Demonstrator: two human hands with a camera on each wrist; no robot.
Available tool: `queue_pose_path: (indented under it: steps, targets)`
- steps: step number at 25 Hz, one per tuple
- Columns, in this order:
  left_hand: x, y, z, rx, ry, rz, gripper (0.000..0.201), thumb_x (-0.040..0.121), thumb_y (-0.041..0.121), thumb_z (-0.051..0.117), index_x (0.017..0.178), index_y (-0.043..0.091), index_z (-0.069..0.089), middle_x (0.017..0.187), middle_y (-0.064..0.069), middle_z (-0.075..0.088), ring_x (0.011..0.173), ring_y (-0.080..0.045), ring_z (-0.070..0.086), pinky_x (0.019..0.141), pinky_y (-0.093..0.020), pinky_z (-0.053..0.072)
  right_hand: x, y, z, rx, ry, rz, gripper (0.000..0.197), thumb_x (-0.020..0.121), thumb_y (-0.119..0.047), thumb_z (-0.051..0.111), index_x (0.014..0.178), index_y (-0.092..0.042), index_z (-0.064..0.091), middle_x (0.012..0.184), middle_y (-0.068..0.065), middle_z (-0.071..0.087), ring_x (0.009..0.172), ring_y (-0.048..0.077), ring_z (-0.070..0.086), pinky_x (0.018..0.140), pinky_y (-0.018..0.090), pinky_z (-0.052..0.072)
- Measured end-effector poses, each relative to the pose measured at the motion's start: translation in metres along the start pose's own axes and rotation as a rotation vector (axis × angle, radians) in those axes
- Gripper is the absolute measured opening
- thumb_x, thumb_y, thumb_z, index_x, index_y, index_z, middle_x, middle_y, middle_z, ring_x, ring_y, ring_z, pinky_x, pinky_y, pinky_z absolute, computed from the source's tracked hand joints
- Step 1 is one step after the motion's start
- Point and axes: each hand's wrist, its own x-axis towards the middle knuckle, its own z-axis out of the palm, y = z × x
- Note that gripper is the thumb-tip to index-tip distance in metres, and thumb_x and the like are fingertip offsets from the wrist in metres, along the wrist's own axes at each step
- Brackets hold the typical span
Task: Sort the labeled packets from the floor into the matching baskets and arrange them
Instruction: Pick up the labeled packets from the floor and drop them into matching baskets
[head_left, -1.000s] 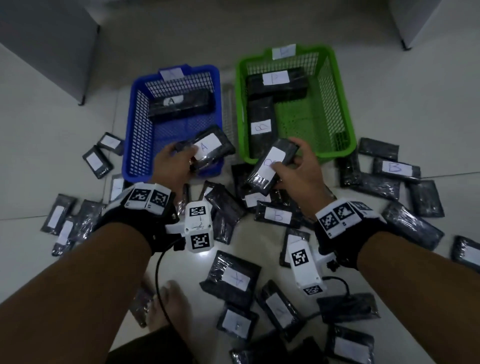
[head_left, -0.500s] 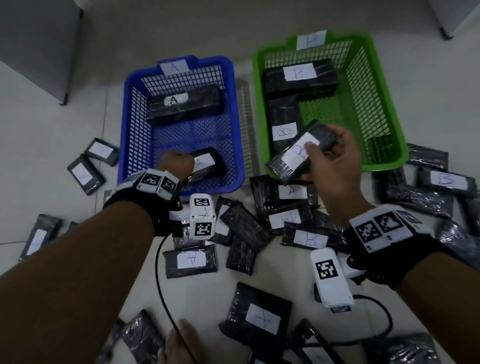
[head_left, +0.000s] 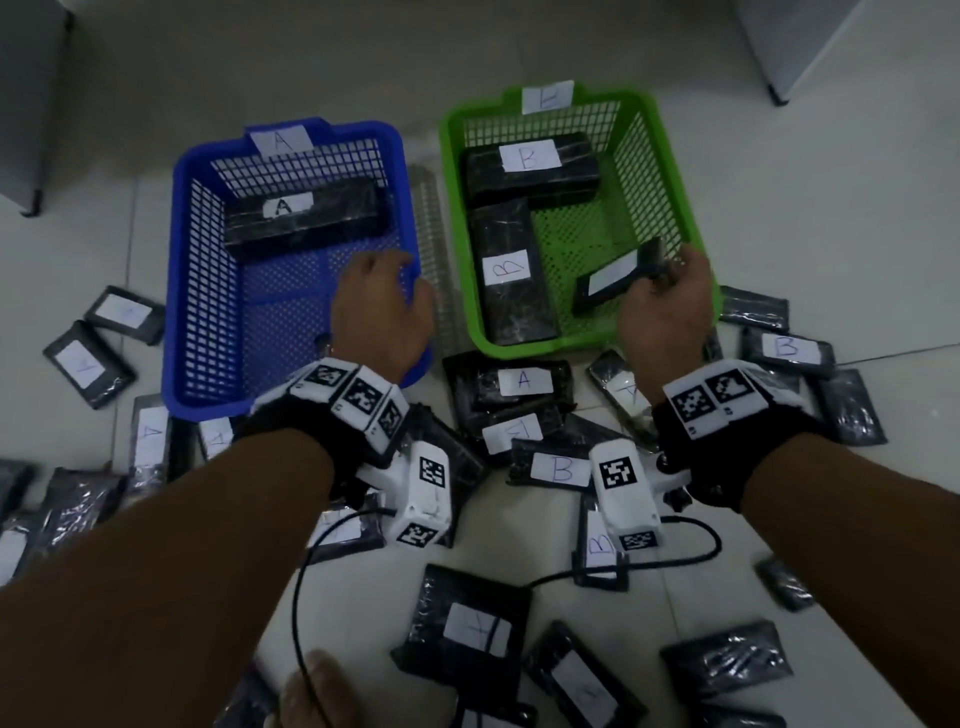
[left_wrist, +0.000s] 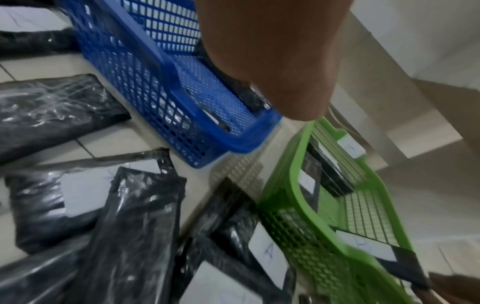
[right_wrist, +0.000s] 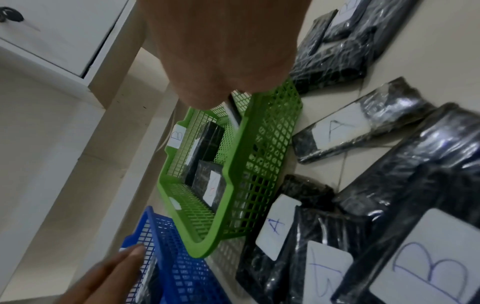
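The blue basket, tagged A, holds one A packet at its far end. My left hand is down inside its near right corner. A dark packet shows under the palm in the left wrist view; my fingers seem to hold it, mostly hidden. The green basket, tagged B, holds two B packets. My right hand pinches the end of another labeled packet, tilted just above the green basket's floor.
Several black labeled packets lie scattered on the tiled floor around both baskets, among them an A packet and a B packet between my wrists. A black cable trails by my bare foot. Grey cabinet legs stand at the back.
Both hands moved forward and down into the baskets. The A packet went lower into the blue basket; the right hand carried its packet over the green rim to the basket's right side.
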Motion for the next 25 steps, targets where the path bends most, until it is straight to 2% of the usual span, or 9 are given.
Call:
queue_pose_path:
  steps: [1, 2, 6, 11, 15, 17, 20, 22, 25]
  targets:
    - [-0.006, 0.012, 0.003, -0.014, 0.007, 0.088, 0.041, 0.091, 0.034, 0.049, 0.119, 0.007, 0.063, 0.117, -0.017, 0.06, 0.11, -0.033, 0.056, 0.091, -0.043, 0.048, 0.001, 0.004, -0.006, -0.05, -0.015, -0.01, 0.041, 0.087, -0.004, 0.048, 0.128, -0.002, 0.051, 0.114, 0.013, 0.062, 0.102, 0.027, 0.062, 0.094, 0.034, 0.051]
    - [-0.015, 0.024, 0.007, -0.023, 0.015, 0.164, 0.037, 0.091, 0.031, 0.05, 0.116, 0.007, 0.064, 0.114, -0.016, 0.061, 0.107, -0.032, 0.057, 0.088, -0.044, 0.049, 0.0, 0.007, -0.013, -0.083, -0.032, -0.014, 0.041, 0.086, -0.006, 0.048, 0.127, -0.003, 0.051, 0.115, 0.014, 0.062, 0.105, 0.029, 0.061, 0.096, 0.039, 0.05]
    - [-0.051, 0.056, 0.023, -0.006, -0.02, 0.34, 0.028, 0.092, 0.029, 0.055, 0.111, 0.011, 0.065, 0.11, -0.009, 0.06, 0.103, -0.027, 0.056, 0.083, -0.044, 0.049, -0.009, 0.011, -0.041, -0.232, -0.128, -0.132, 0.036, 0.09, -0.007, 0.054, 0.125, -0.004, 0.056, 0.119, 0.012, 0.062, 0.111, 0.027, 0.059, 0.093, 0.026, 0.044]
    - [-0.093, 0.061, 0.037, 0.012, -0.076, 0.361, 0.027, 0.091, 0.03, 0.058, 0.11, 0.011, 0.066, 0.109, -0.008, 0.06, 0.101, -0.026, 0.056, 0.084, -0.042, 0.048, -0.007, 0.023, -0.055, -0.405, -0.296, -0.204, 0.033, 0.093, -0.014, 0.051, 0.125, -0.009, 0.06, 0.119, 0.008, 0.066, 0.108, 0.025, 0.062, 0.094, 0.036, 0.051]
    - [-0.115, 0.065, 0.041, 0.01, -0.152, 0.349, 0.024, 0.092, 0.028, 0.06, 0.108, 0.012, 0.067, 0.105, -0.007, 0.061, 0.095, -0.026, 0.058, 0.077, -0.038, 0.05, 0.003, 0.02, -0.052, -0.59, -0.443, -0.345, 0.032, 0.094, -0.023, 0.049, 0.121, -0.013, 0.063, 0.117, 0.008, 0.066, 0.107, 0.027, 0.061, 0.087, 0.032, 0.048]
    - [-0.122, 0.065, 0.046, 0.018, -0.209, 0.345, 0.023, 0.091, 0.029, 0.06, 0.105, 0.013, 0.068, 0.101, -0.006, 0.061, 0.092, -0.026, 0.06, 0.073, -0.038, 0.051, -0.007, 0.028, -0.059, -0.53, -0.416, -0.489, 0.03, 0.092, -0.022, 0.051, 0.117, -0.012, 0.064, 0.116, 0.008, 0.064, 0.106, 0.026, 0.06, 0.087, 0.033, 0.047]
    - [-0.13, 0.069, 0.06, 0.079, -0.357, 0.33, 0.03, 0.087, 0.037, 0.06, 0.106, 0.015, 0.069, 0.102, -0.004, 0.064, 0.096, -0.026, 0.061, 0.078, -0.041, 0.052, -0.033, 0.064, -0.081, -0.502, -0.333, -0.681, 0.024, 0.089, -0.02, 0.053, 0.108, -0.011, 0.065, 0.11, 0.007, 0.063, 0.101, 0.025, 0.059, 0.082, 0.037, 0.049]
    - [-0.139, 0.07, 0.071, 0.109, -0.473, 0.308, 0.037, 0.083, 0.04, 0.065, 0.111, 0.016, 0.068, 0.109, -0.004, 0.065, 0.103, -0.025, 0.06, 0.085, -0.041, 0.051, -0.043, 0.092, -0.094, -0.573, -0.395, -0.6, 0.028, 0.089, -0.024, 0.054, 0.111, -0.011, 0.064, 0.111, 0.008, 0.062, 0.102, 0.028, 0.059, 0.084, 0.042, 0.05]
    - [-0.147, 0.066, 0.075, 0.127, -0.524, 0.336, 0.048, 0.076, 0.041, 0.071, 0.114, 0.014, 0.068, 0.11, -0.007, 0.065, 0.105, -0.028, 0.059, 0.089, -0.044, 0.05, -0.045, 0.115, -0.101, -0.67, -0.481, -0.265, 0.039, 0.094, -0.034, 0.055, 0.127, -0.013, 0.056, 0.125, 0.01, 0.058, 0.115, 0.031, 0.053, 0.094, 0.045, 0.047]
